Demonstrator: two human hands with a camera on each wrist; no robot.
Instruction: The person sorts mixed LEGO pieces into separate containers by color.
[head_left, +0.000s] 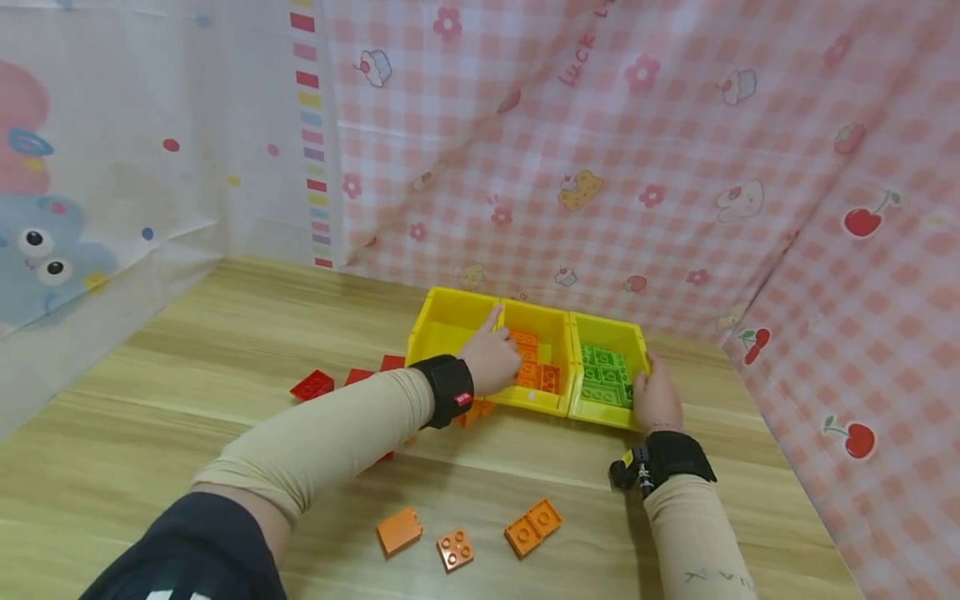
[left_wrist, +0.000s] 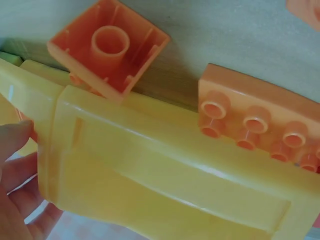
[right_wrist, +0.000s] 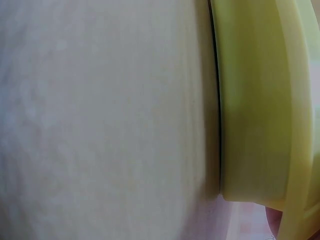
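Three yellow bins stand joined in a row in the head view. The left bin has a bare floor where visible; the middle bin holds orange bricks, the right bin green bricks. My left hand grips the walls where the left and middle bins meet, index finger extended along the divider. In the left wrist view its thumb and fingers lie about that joint. My right hand holds the right bin's outer side; a fingertip shows behind the rim in the right wrist view.
Red bricks lie left of the bins, partly behind my left forearm. Orange bricks lie against the left bin's front. Nearer me are an orange brick, a small square one and two upturned ones. Checked cloth hangs behind.
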